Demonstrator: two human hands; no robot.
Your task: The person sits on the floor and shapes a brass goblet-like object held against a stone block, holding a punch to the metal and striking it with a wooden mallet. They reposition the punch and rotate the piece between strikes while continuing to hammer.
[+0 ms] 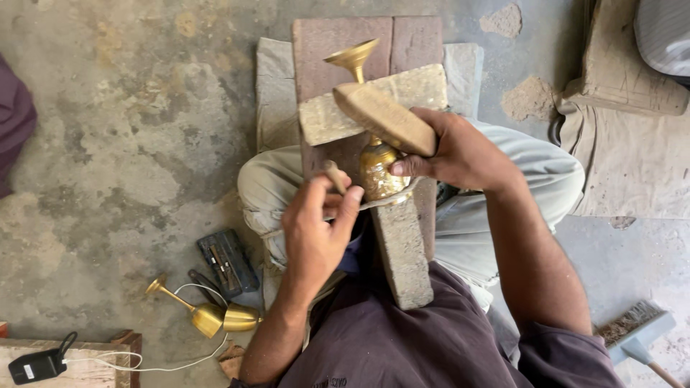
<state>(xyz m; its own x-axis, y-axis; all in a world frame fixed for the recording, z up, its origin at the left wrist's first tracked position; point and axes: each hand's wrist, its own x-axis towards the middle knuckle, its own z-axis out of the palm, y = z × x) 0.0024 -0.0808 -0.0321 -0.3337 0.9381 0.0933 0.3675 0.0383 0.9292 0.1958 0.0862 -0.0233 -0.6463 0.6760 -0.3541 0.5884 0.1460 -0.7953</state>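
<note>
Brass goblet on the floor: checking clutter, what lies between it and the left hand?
In the head view, a black tool case lies between the brass goblet and the left hand.

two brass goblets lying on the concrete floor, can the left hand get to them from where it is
Probably yes. The two brass goblets lie on the bare floor beside the person's left knee, with nothing over them. But the left hand is pinching a small wooden-handled tool against the brass goblet on the wooden block, so it would first have to let go.

A brass goblet [374,154] lies on a rough wooden block [402,244] across the lap; two more brass goblets [208,312] lie on the concrete floor [122,165] to the left.
</note>
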